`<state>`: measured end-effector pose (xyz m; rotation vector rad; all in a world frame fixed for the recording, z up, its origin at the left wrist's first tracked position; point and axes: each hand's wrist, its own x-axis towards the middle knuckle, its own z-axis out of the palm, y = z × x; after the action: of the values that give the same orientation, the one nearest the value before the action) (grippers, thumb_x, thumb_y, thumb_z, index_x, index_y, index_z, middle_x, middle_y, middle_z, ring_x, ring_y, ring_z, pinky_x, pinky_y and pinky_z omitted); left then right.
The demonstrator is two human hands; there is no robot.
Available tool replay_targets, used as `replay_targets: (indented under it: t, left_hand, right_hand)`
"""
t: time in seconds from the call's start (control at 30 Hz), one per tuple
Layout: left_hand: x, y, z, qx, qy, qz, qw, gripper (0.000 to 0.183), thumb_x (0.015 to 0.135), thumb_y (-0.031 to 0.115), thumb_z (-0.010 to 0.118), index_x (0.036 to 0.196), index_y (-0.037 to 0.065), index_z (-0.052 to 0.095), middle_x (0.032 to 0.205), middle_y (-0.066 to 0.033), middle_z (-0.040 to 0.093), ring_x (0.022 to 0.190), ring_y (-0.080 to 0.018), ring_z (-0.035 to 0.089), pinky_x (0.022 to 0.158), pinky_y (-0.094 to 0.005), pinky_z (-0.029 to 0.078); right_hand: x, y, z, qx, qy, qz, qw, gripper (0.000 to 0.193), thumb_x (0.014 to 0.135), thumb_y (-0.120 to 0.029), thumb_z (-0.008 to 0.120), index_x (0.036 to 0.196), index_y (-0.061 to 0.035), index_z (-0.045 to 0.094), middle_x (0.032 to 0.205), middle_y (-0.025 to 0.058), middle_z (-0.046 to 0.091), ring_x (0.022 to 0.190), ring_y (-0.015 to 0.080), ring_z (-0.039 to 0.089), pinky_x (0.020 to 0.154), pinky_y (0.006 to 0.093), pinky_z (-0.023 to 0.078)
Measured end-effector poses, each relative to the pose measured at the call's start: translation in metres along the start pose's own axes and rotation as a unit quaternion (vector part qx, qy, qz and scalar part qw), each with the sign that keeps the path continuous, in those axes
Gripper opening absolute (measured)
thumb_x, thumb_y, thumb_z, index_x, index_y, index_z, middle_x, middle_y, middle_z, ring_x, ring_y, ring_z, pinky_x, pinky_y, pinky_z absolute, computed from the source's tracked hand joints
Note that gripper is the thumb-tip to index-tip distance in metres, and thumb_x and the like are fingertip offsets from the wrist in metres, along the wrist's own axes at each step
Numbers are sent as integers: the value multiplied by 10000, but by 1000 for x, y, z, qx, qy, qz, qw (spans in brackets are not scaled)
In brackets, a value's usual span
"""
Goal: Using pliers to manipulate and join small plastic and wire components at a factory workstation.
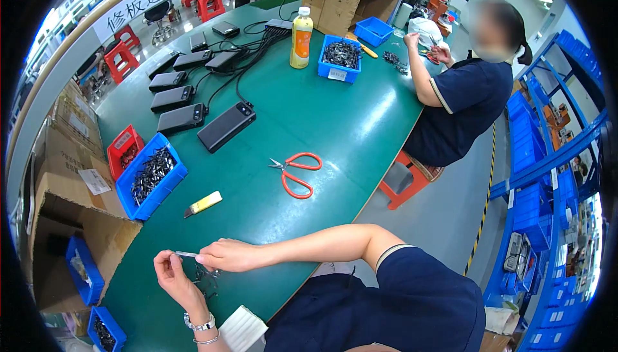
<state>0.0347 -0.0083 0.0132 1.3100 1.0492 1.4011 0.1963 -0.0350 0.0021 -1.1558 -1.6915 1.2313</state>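
Above the near left of the green table, my two hands meet at a thin, pale, narrow strip [186,254]; its exact kind is too small to tell. My left hand [171,276] pinches its left end, and my right hand [228,255] closes on its right end. Small dark parts [207,281] lie on the table just below my hands. A folded white cloth or paper pad [242,329] lies beside my left wrist. Beyond my hands lie a yellow utility knife [205,203] and red-handled scissors [297,175], whose blades point left.
A blue bin [172,180] of small dark parts and a red bin [116,152] stand at left, near an open carton [122,242]. Power banks [226,126] with cables, a drink bottle [301,38] and another blue bin [338,75] stand farther back. A co-worker [460,94] sits at right.
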Motion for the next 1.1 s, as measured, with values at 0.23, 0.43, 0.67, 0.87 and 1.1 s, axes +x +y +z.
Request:
replay_targets:
  t: [0.23,0.43,0.67,0.87,1.1]
  left_hand:
    - [-2,-2,-1,-2,-19,13,1000,63,927,73,574,956,27,543,920,-10,520,830,-96,473,744,-228,398]
    - [-2,-2,0,11,-13,35,999,28,938,55,552,960,40,542,871,6,507,755,-77,450,686,-216,384]
    - [-1,7,3,31,-27,4,999,62,932,83,571,913,29,546,867,10,525,790,-64,482,713,-209,404]
    - [-1,9,0,65,-40,46,996,141,918,55,573,807,16,496,788,6,472,707,-61,429,632,-209,374]
    - [-2,9,-3,72,-50,67,994,210,908,59,578,768,29,424,759,-19,416,691,-99,393,626,-237,357]
  right_hand:
    - [-4,-3,0,-3,-23,-4,1000,508,1011,-394,318,772,-24,572,647,105,577,622,274,581,618,407,442]
    - [-6,-10,-2,-33,-36,37,998,481,1012,-395,317,768,-50,549,620,99,557,610,269,578,603,412,431]
    - [-5,-2,4,-77,22,-8,997,456,1001,-383,361,772,-42,558,632,131,585,633,354,598,599,475,441]
    - [-8,-8,2,-158,61,-30,985,362,986,-338,418,819,-47,553,674,185,604,673,410,600,590,516,448]
    - [-9,-12,2,-202,66,-39,976,357,984,-337,428,822,-40,544,718,183,613,699,409,602,601,511,458]
